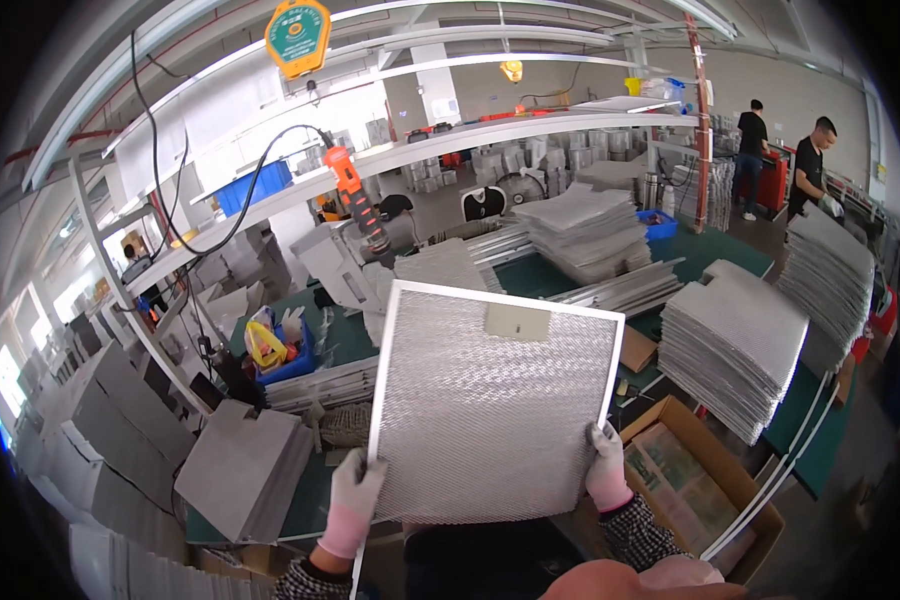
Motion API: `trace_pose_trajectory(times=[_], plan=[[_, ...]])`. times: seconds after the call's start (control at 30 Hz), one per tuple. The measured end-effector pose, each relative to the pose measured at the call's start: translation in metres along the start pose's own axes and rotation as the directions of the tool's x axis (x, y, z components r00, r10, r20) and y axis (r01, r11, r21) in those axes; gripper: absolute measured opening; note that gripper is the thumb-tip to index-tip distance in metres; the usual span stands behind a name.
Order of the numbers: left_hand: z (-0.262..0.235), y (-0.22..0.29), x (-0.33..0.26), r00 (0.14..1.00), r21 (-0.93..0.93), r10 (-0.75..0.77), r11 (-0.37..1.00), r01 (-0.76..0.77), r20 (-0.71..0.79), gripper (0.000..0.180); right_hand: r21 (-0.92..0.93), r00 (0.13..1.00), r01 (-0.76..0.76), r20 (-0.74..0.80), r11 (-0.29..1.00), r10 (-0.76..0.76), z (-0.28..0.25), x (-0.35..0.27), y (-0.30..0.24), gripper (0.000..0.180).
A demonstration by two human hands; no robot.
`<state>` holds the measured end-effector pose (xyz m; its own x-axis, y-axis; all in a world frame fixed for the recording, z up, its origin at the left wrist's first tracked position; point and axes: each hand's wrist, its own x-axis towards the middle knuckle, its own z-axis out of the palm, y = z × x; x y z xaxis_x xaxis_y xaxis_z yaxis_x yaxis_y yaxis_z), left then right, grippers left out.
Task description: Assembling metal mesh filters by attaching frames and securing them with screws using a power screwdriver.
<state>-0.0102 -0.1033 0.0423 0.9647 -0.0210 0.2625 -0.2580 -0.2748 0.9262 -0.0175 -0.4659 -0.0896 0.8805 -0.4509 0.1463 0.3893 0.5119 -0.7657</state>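
Observation:
Upright in front of me is a silvery metal mesh filter panel [485, 415] with pale frame strips along its top and both sides. A small beige plate [518, 321] sits in the mesh near the top edge. My left hand [354, 498], in a white glove with a pink cuff, is closed around the lower left side strip, which reaches down past the mesh. The right side strip is gripped low down by my right hand [608, 468], gloved the same way. No frame strip shows along the mesh's bottom edge.
Mesh sheets [735, 335] are piled on the green bench at right, above an open cardboard box [760, 540]. A grey panel stack [240, 470] stands at left near a blue bin [305, 355]. An orange power screwdriver [345, 175] hangs overhead. Two people work at far right.

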Motion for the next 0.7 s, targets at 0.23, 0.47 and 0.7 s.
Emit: trace_pose_trajectory(times=[0.23,0.47,0.7], plan=[[0.000,-0.037,-0.056,0.979,0.009,-0.203,0.979,0.203,0.013,0.020,0.003,0.995,-0.071,-0.063,0.997,0.071,-0.012,-0.011,0.005,0.022],[-0.007,-0.060,-0.070,0.999,0.222,0.020,0.975,-0.012,-0.034,0.018,-0.019,0.997,-0.069,-0.048,0.997,0.068,0.003,-0.017,0.011,0.026],[-0.002,-0.036,-0.041,0.944,-0.152,0.023,0.985,-0.077,-0.330,0.016,-0.087,0.978,0.194,0.101,0.977,-0.185,0.075,0.006,-0.019,0.052]])
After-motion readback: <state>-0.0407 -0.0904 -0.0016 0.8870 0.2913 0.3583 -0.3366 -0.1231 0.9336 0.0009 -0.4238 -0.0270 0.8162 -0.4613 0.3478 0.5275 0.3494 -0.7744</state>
